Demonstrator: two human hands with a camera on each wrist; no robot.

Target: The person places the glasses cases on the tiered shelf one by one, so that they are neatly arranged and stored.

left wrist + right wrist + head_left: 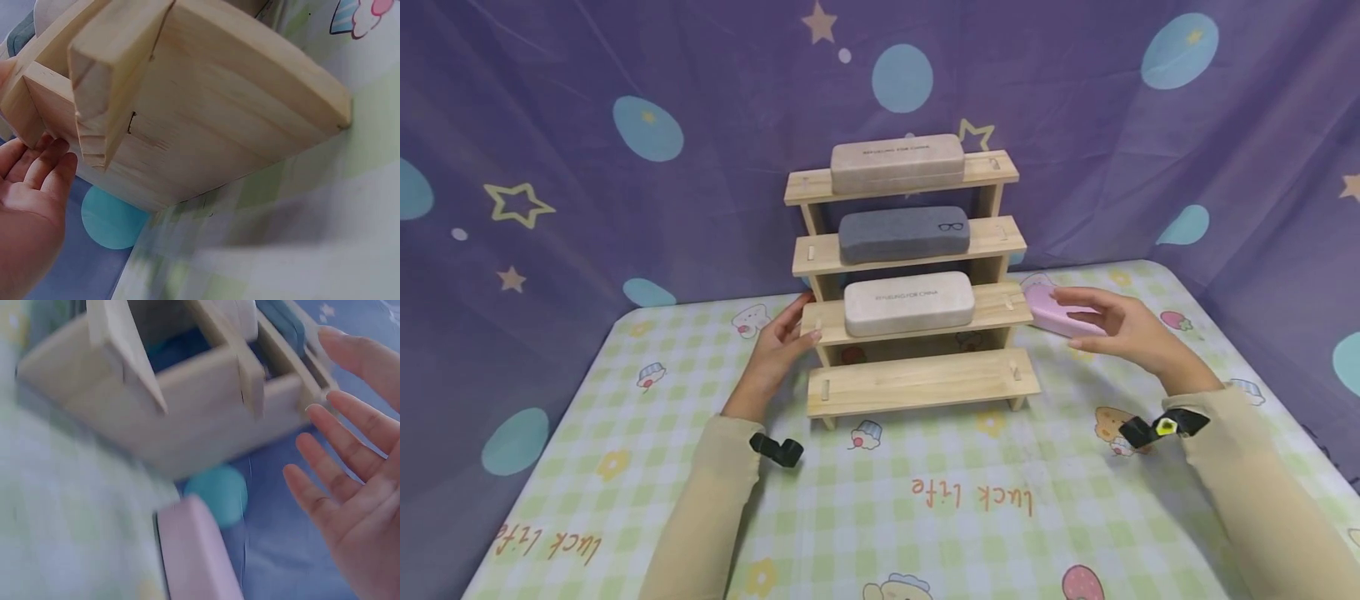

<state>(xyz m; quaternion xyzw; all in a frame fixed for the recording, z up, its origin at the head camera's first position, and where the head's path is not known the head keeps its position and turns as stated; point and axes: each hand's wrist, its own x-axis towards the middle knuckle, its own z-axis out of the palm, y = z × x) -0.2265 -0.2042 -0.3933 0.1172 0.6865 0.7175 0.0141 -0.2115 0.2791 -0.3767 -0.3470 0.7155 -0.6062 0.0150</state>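
Observation:
A four-step wooden display rack (925,381) stands on the table. My left hand (772,354) holds its left side at the third step, thumb on the board and fingers behind. Three glasses cases lie on it: a beige one (897,169) on top, a grey-blue one (895,237) with a glasses print below, then a whitish one (910,304). The lowest step is bare. Right of the rack, my right hand (1123,333) is spread and holds nothing. A pink glasses case (1051,312) lies behind it on the table, partly hidden by the fingers.
A green-and-white checked cloth (850,525) with cartoon prints covers the table. Behind the rack hangs a purple curtain (722,192) with stars and blue dots. Each wrist wears a small black strap (778,450).

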